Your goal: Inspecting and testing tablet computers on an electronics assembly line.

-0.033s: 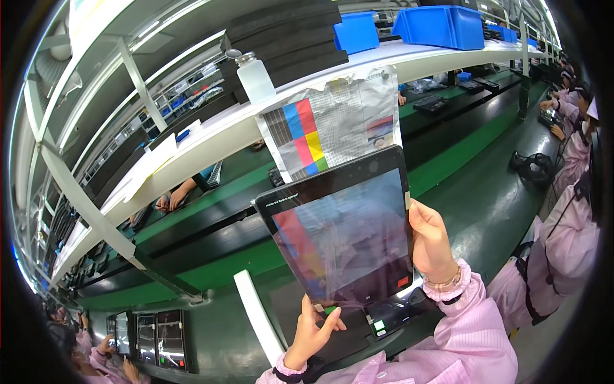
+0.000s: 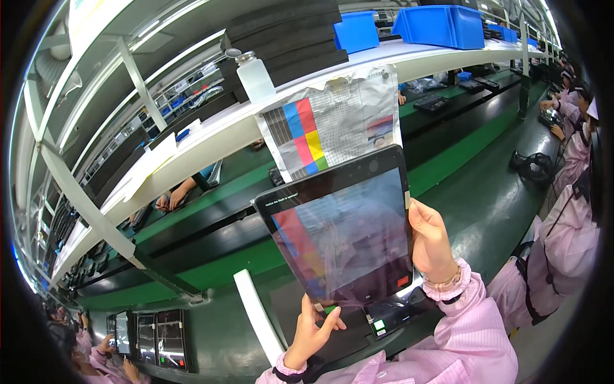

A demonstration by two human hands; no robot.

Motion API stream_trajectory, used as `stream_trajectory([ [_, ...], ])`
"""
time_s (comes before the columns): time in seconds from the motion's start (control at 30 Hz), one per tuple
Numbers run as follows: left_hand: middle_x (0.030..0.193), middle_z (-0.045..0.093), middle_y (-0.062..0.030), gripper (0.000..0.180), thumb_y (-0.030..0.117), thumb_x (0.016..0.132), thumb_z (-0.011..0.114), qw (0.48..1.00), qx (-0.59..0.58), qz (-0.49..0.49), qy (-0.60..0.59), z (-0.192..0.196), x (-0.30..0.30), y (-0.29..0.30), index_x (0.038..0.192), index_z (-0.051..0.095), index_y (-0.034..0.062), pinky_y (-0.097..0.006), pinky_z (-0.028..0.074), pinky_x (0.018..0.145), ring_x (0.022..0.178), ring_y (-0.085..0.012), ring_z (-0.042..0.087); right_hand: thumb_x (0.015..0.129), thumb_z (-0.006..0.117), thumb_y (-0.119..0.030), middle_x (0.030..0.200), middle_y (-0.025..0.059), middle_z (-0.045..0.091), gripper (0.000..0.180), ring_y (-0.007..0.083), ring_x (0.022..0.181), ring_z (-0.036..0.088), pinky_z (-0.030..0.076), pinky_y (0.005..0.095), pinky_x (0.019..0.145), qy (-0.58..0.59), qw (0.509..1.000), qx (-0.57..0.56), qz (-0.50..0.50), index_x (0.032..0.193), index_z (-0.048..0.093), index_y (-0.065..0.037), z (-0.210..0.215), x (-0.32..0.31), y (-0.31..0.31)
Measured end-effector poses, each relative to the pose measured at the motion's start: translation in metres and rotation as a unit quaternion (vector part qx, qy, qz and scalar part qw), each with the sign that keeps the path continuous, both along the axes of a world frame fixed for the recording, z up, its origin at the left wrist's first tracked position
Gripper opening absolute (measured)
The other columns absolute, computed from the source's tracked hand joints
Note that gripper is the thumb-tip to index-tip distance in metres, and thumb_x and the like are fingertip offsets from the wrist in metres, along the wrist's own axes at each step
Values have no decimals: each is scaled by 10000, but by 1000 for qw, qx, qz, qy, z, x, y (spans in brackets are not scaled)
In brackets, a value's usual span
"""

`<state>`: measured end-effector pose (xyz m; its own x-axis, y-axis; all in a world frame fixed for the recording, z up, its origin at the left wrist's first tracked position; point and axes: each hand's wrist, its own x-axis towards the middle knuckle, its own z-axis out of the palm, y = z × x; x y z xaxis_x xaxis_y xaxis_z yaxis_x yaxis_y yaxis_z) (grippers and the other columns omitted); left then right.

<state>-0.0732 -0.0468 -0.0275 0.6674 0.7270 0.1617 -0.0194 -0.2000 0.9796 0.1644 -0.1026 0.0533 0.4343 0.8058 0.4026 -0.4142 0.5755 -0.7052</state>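
A black tablet (image 2: pixel 348 230) is held up, tilted, in front of a colour test chart (image 2: pixel 339 121). Its lit screen shows the chart's colour blocks, with a green button and a red one along the bottom. My right hand (image 2: pixel 432 243) grips the tablet's right edge, thumb in front and fingers partly hidden behind it. At the lower left corner my left hand (image 2: pixel 313 329) holds the bottom edge, thumb near the green button. Below the tablet, a second dark device (image 2: pixel 390 320) with a small lit white-and-green patch lies on the bench, partly covered.
A white strip (image 2: pixel 259 317) lies left of my left hand. The shelf above carries a translucent bottle (image 2: pixel 256 78), black stacked trays (image 2: pixel 281 38) and blue bins (image 2: pixel 441 27). More tablets (image 2: pixel 171 339) lie at lower left by a co-worker. Another person (image 2: pixel 563 249) is close on the right.
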Motion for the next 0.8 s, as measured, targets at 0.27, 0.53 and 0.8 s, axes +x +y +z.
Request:
stream_trajectory([
  [0.27, 1028, 532, -163, 432, -8, 881, 497, 1000, -11, -19, 3, 6, -2, 1, 1219, 229, 18, -252, 492, 535, 641, -235, 646, 962, 450, -221, 1031, 58, 616, 318, 100, 922, 555, 414, 232, 837, -11, 1000, 0, 0, 1114, 547, 41, 0, -2, 2],
  [0.53, 1013, 571, -147, 621, 19, 879, 533, 1000, -22, -4, -19, 1, -5, 0, 1374, 159, -14, -245, 493, 536, 650, -199, 647, 965, 446, -228, 1040, 61, 615, 327, 102, 928, 558, 418, 235, 837, -1, 1000, 1, 5, 1127, 544, 39, -1, -4, 2],
  [0.8, 1030, 535, -145, 575, -5, 884, 496, 999, -23, -15, -20, 6, -7, -1, 1346, 154, 8, -249, 494, 539, 661, -234, 651, 967, 442, -230, 1033, 57, 614, 329, 98, 915, 560, 422, 233, 834, 0, 1000, -8, 6, 1128, 542, 39, -1, -7, 3],
])
